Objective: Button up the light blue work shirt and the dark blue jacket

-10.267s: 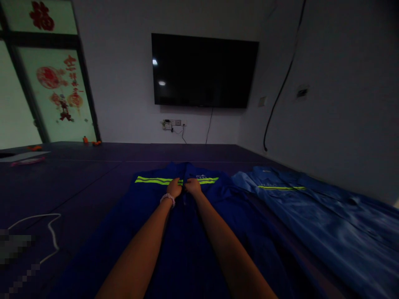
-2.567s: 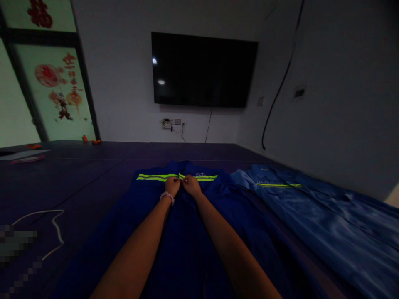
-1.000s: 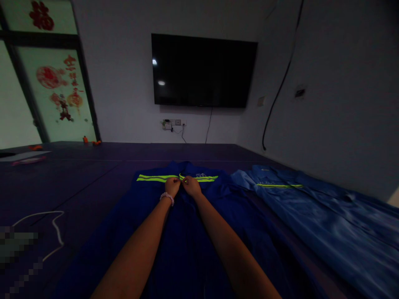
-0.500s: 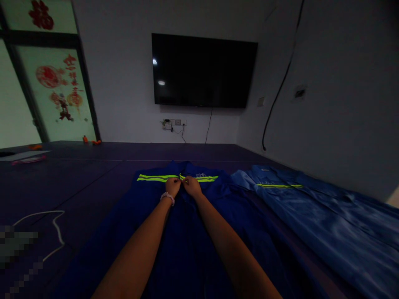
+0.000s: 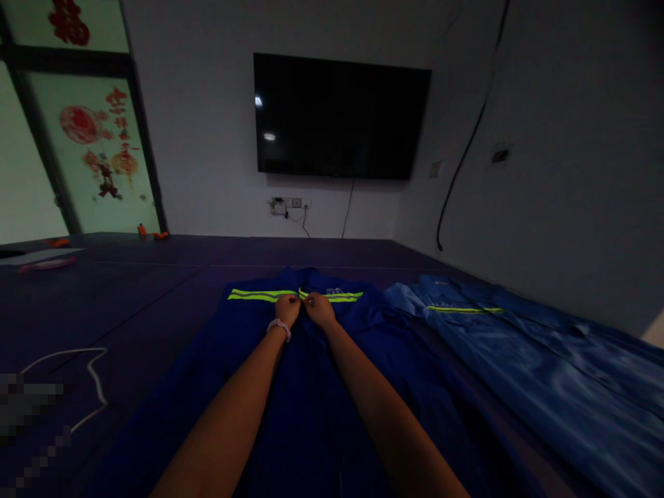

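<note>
Mostly blue with lime chest stripes (image 5: 267,299), the jacket (image 5: 311,394) is finger-pinched by left hand (image 5: 286,310) and right hand (image 5: 319,310).

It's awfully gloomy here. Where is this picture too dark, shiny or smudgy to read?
Head view: mostly dim, folds of the dark blue jacket sinking into shadow; head view: two bright glints on the black television; head view: a pixelated patch at lower left, contents unreadable; head view: too dark to tell exactly what the left hand and right hand pinch.
</note>
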Available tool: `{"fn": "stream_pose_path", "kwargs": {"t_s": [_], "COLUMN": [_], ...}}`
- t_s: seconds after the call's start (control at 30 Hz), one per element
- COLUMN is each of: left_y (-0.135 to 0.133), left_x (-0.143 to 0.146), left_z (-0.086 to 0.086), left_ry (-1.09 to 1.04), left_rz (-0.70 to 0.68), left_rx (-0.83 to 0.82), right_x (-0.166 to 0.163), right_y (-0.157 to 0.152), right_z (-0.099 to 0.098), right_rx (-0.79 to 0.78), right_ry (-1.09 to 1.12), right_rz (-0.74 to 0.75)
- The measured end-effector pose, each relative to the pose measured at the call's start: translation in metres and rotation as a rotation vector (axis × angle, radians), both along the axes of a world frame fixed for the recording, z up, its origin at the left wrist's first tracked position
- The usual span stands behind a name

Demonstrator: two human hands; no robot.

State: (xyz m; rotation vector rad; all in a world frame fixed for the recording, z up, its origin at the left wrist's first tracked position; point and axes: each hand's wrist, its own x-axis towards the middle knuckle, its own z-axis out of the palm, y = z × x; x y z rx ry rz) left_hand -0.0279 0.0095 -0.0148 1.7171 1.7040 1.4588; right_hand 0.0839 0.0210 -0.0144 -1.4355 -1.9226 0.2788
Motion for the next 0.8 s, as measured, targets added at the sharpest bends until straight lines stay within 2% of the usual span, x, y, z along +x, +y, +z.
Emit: {"fn": "stream_pose_path", "kwargs": {"t_s": [0.8], "left_y": [0.0054], "left_x": [-0.0018], "left_z": [-0.0037], "left_ry": [-0.014], "left_rz": [0.056], "left_rx": [-0.020], "right_x": [-0.0021], "right_y": [-0.0009], "right_z": [0.0010], "right_rx": [0.010], "right_ry": [-0.005], "right_rz": [-0.015]}}
